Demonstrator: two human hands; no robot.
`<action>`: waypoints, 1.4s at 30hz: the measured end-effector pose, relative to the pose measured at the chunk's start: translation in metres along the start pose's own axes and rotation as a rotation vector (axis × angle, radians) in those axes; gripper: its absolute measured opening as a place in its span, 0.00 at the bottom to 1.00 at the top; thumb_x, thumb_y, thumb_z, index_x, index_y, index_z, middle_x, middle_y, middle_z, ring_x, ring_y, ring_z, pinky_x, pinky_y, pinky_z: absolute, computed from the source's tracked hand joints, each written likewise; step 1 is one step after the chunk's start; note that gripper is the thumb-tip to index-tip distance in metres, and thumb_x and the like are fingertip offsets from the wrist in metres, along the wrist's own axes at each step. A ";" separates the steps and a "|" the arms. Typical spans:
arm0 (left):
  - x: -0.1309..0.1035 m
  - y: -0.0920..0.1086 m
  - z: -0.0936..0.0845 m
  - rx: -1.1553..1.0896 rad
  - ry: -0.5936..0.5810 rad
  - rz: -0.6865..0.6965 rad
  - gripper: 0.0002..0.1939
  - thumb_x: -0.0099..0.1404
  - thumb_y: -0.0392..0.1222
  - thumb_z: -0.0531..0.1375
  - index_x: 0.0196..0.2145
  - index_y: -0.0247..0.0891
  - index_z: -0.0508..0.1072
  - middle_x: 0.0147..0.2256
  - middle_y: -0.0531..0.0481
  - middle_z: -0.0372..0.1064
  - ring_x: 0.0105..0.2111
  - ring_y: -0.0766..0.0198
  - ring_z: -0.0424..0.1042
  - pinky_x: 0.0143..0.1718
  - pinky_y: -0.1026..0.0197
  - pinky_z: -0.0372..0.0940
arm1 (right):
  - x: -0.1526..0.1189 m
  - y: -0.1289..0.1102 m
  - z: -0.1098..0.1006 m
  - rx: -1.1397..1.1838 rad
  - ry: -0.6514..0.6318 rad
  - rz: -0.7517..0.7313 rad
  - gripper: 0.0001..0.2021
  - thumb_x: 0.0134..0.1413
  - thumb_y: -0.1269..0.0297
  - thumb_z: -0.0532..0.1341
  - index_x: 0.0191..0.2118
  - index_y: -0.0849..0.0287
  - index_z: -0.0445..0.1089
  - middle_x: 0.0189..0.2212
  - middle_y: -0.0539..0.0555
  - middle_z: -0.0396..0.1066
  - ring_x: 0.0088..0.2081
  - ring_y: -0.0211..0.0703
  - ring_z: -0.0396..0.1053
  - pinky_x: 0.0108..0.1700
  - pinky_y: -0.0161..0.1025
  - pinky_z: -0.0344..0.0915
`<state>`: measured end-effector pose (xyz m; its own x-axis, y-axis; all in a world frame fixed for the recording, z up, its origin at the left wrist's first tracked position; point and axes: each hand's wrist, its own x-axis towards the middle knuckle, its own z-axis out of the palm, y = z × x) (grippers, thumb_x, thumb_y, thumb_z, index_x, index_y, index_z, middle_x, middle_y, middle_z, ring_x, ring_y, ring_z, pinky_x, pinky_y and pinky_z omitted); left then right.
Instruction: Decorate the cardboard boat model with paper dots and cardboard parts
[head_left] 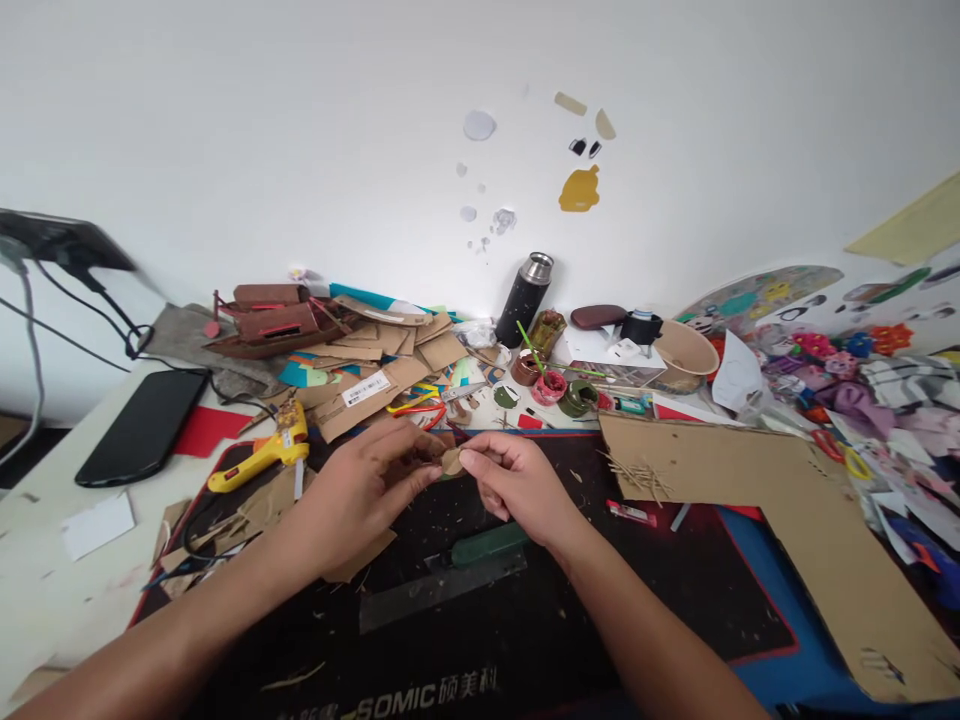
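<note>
A small tan piece of cardboard is pinched between my two hands above the dark mat. Thumb and fingers of my left hand close on its left side. On its right side, my right hand grips the edge between thumb and index finger. Below my hands lies a green-handled tool, whose working end I cannot make out. A clear ruler rests beside it on the dark mat.
A yellow glue gun and a black phone lie left. Behind are a brown model boat, cardboard scraps, open paint jars and a black flask. A large cardboard sheet with toothpicks lies right.
</note>
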<state>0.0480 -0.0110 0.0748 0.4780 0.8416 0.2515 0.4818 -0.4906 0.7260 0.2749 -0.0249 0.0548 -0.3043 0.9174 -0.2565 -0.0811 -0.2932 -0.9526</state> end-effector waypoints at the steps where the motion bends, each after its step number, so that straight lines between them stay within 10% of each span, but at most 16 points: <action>1: -0.001 0.002 -0.001 -0.024 -0.007 -0.002 0.09 0.76 0.48 0.61 0.42 0.44 0.79 0.41 0.51 0.80 0.42 0.58 0.78 0.48 0.58 0.73 | -0.001 0.000 0.001 0.004 0.004 0.000 0.20 0.57 0.44 0.71 0.38 0.57 0.73 0.15 0.38 0.57 0.14 0.31 0.49 0.18 0.33 0.48; 11: -0.007 0.003 -0.005 -0.128 -0.052 -0.113 0.10 0.74 0.48 0.60 0.38 0.44 0.78 0.38 0.52 0.79 0.38 0.60 0.77 0.42 0.60 0.70 | -0.008 0.008 0.009 0.104 -0.074 0.013 0.22 0.55 0.45 0.74 0.40 0.59 0.73 0.16 0.38 0.60 0.14 0.29 0.50 0.17 0.32 0.47; 31: -0.026 -0.006 -0.021 -0.108 -0.161 0.105 0.09 0.79 0.41 0.58 0.40 0.44 0.77 0.41 0.51 0.78 0.43 0.63 0.77 0.46 0.63 0.70 | -0.012 0.031 0.023 0.170 -0.293 0.165 0.26 0.53 0.45 0.77 0.47 0.61 0.76 0.20 0.41 0.65 0.17 0.29 0.56 0.17 0.30 0.49; 42: -0.050 -0.034 -0.050 0.138 0.119 -0.153 0.21 0.75 0.59 0.58 0.55 0.45 0.77 0.46 0.47 0.81 0.45 0.54 0.80 0.47 0.55 0.73 | -0.015 0.032 0.030 0.286 -0.177 0.150 0.24 0.49 0.49 0.80 0.45 0.59 0.77 0.25 0.43 0.67 0.17 0.27 0.52 0.16 0.30 0.45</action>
<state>-0.0293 -0.0255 0.0695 0.3055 0.9252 0.2251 0.6415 -0.3747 0.6694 0.2485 -0.0556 0.0332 -0.4903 0.8053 -0.3334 -0.2781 -0.5071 -0.8158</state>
